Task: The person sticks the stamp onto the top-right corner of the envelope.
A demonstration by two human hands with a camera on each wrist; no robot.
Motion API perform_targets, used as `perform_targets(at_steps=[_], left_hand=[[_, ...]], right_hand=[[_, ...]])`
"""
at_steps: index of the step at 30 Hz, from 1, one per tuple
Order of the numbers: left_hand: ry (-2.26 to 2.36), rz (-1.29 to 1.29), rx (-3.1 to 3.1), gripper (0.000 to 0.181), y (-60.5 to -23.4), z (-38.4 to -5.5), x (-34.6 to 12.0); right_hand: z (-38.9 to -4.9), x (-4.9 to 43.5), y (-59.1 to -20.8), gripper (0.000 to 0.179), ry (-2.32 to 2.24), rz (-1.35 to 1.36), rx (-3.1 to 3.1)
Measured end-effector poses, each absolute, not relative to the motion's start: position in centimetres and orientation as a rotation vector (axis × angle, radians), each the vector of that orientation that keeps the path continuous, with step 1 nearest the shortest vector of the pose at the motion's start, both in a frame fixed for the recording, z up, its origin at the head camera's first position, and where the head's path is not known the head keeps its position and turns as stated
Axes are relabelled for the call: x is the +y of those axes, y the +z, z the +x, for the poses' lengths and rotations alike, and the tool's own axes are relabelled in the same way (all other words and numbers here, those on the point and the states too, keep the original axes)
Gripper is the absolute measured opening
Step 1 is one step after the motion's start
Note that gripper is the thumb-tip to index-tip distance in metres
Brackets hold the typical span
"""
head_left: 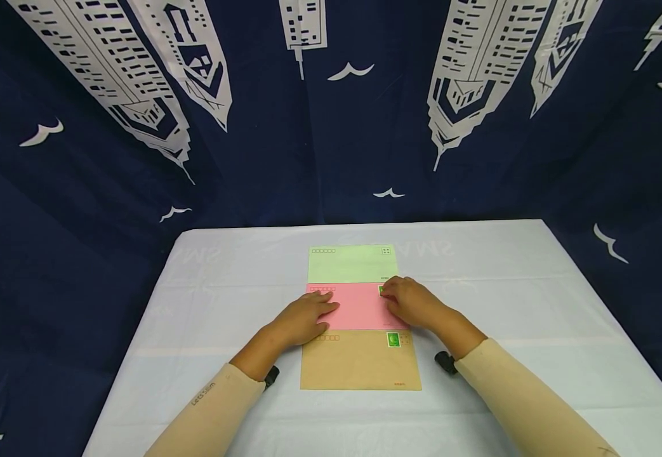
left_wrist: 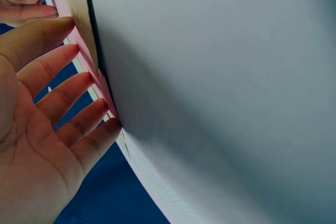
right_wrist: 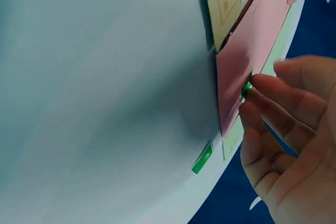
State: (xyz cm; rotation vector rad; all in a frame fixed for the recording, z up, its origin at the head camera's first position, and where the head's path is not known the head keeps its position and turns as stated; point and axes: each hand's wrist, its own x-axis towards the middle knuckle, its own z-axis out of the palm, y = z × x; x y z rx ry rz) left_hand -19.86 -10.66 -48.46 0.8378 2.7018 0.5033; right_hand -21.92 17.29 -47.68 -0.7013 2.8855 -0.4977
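Note:
Three envelopes overlap in a column: a light green envelope (head_left: 350, 265) farthest away, a pink envelope (head_left: 359, 311) in the middle and a brown envelope (head_left: 359, 362) nearest. My left hand (head_left: 302, 319) rests on the left side of the pink envelope, its fingers spread. At that envelope's upper right corner, my right hand (head_left: 416, 303) touches a green postage stamp (head_left: 381, 291) with its fingertips; the thumb stands apart from the stamp in the right wrist view. Part of this stamp is hidden by the fingers. Another green stamp (head_left: 393, 340) sits at the brown envelope's upper right.
A loose green stamp (right_wrist: 202, 159) lies on the white tablecloth (head_left: 222, 317) beside the envelopes, seen in the right wrist view and covered by the right hand in the head view. Behind the table hangs a dark blue curtain (head_left: 262, 158) with white building prints.

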Motion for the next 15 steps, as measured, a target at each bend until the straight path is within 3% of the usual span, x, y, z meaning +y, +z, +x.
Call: perform_targets(at_steps=[15], left_hand=[[0.519,0.828,2.704,0.049,-48.4,-19.8,-10.7]], right_hand=[[-23.9,16.7,-48.3,0.012,-0.535,-0.623,2.939]])
